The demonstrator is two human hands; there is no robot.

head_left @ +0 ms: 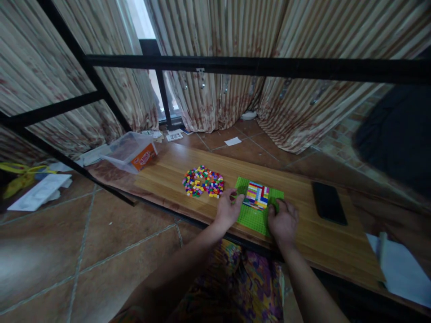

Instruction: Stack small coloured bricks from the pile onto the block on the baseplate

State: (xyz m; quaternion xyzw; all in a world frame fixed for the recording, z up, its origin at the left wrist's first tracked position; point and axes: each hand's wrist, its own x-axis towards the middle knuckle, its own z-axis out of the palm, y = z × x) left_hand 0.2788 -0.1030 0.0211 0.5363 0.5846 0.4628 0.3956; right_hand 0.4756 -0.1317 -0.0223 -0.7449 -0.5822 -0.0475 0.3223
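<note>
A green studded baseplate [253,220] lies on the wooden table, turned at an angle. On it sits a rectangular block of toy bricks [257,196] in several colours, toward the plate's upper middle. My left hand [230,209] is at the plate's left edge, fingers curled and thumb over the plate. My right hand [283,220] grips the right edge with bent fingers; its fingertips are partly hidden. Left of the plate, a pile of small loose bricks [203,181] in mixed colours is spread on the wood.
A clear plastic box [126,150] with an orange label stands at the table's far left. A black phone [329,203] lies to the right. White paper [402,269] is at the right end. A black metal rail [235,66] crosses beyond the table [161,193].
</note>
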